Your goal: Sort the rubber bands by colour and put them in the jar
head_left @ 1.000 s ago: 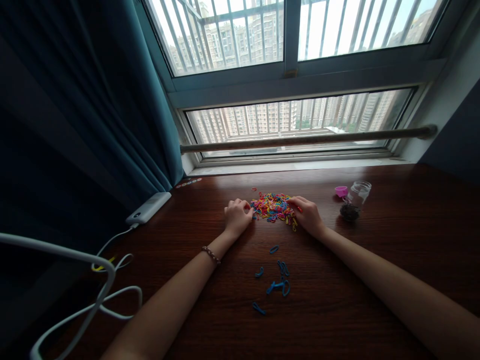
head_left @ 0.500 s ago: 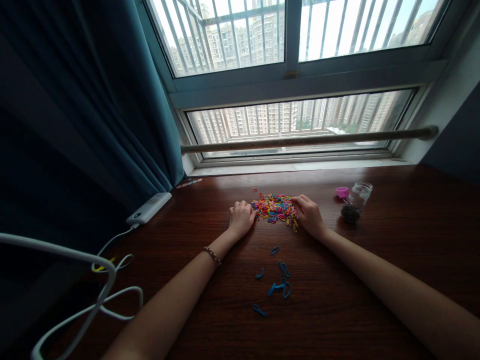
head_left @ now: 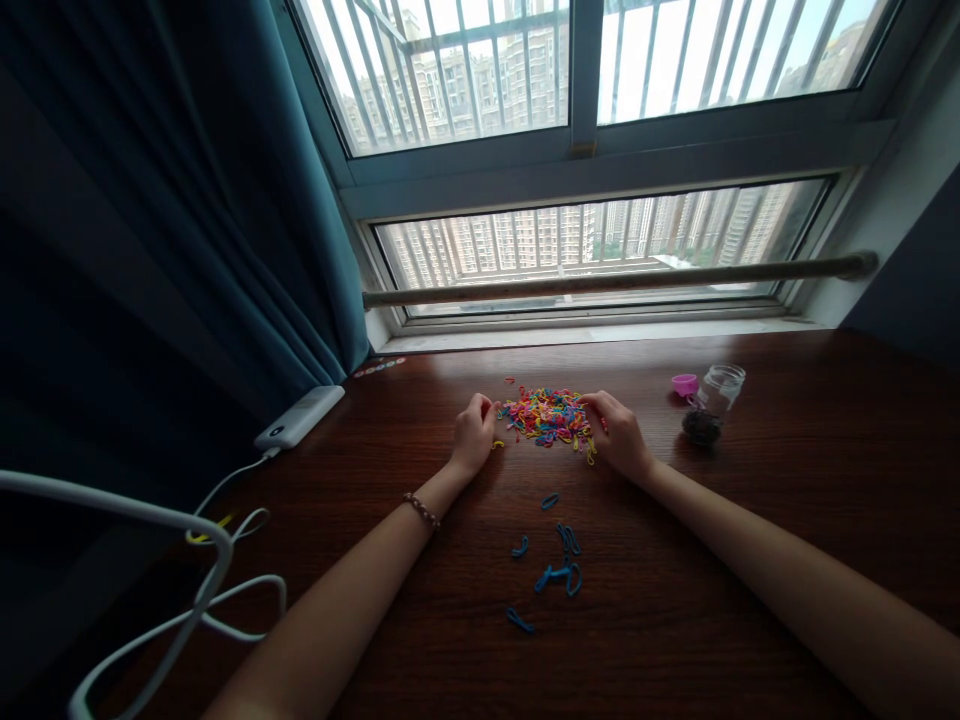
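Observation:
A heap of small multicoloured rubber bands [head_left: 549,416] lies on the dark wooden table. At its left edge is my left hand [head_left: 472,436], fingers curled and pinched together; whatever they hold is too small to make out. A yellow band [head_left: 498,444] lies by its fingertips. My right hand [head_left: 616,432] rests against the heap's right edge with its fingers bent together, the tips partly hidden among the bands. Nearer me lie several loose blue rubber bands, among them a single one [head_left: 550,500] and a tangled group [head_left: 559,577].
To the right a clear jar [head_left: 721,388] with dark contents leans beside a pink lid [head_left: 684,384]. A white power bank [head_left: 300,416] with a white cable [head_left: 217,535] sits at the left by the blue curtain [head_left: 300,250]. The window stands behind the table.
My left hand has pulled slightly left from the heap, and its fingers have drawn into a pinch. A yellow band now shows beside it. My right hand has barely moved.

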{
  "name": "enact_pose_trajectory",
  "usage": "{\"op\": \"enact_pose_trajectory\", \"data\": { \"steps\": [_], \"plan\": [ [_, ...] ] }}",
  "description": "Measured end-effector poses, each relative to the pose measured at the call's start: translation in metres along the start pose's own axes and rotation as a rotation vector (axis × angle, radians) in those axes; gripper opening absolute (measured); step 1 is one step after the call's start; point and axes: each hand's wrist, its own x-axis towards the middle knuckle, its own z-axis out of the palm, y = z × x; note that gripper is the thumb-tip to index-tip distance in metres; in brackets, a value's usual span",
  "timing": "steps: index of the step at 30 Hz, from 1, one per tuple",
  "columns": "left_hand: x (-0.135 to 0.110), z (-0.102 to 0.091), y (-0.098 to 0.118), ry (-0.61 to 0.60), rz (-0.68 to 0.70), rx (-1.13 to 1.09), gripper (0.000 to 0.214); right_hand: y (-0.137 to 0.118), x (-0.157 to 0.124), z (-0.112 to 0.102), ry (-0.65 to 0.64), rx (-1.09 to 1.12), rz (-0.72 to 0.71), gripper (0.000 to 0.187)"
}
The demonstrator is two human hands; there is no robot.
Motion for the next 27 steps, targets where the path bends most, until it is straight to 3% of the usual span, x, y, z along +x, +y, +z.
{"op": "enact_pose_trajectory", "data": {
  "steps": [3, 8, 10, 12, 15, 20, 24, 27],
  "plan": [
    [0.001, 0.001, -0.002, 0.010, -0.025, -0.062, 0.016, -0.021, -0.006, -0.002, -0.070, 0.029, -0.129, 0.020],
    [0.003, 0.001, -0.004, 0.034, -0.060, -0.125, 0.014, -0.060, -0.019, -0.004, -0.399, 0.034, -0.612, 0.022],
    [0.003, 0.000, -0.003, 0.026, -0.050, -0.152, 0.013, -0.065, -0.020, -0.004, -0.452, 0.014, -0.686, 0.022],
    [0.003, -0.002, 0.000, 0.013, -0.031, -0.186, 0.013, -0.058, -0.018, -0.003, -0.403, -0.023, -0.605, 0.023],
    [-0.001, -0.004, 0.011, -0.038, 0.006, -0.265, 0.012, -0.034, -0.010, -0.001, -0.252, -0.093, -0.335, 0.024],
    [-0.028, -0.005, 0.049, -0.340, 0.185, -0.403, 0.015, 0.005, 0.000, 0.005, -0.066, -0.066, 0.036, 0.024],
    [-0.050, -0.008, 0.076, -0.601, 0.320, -0.457, 0.019, 0.014, -0.001, 0.010, -0.137, -0.078, 0.071, 0.035],
    [-0.047, -0.010, 0.074, -0.582, 0.318, -0.437, 0.018, 0.019, -0.003, 0.015, -0.226, -0.171, 0.038, 0.032]
  ]
}}
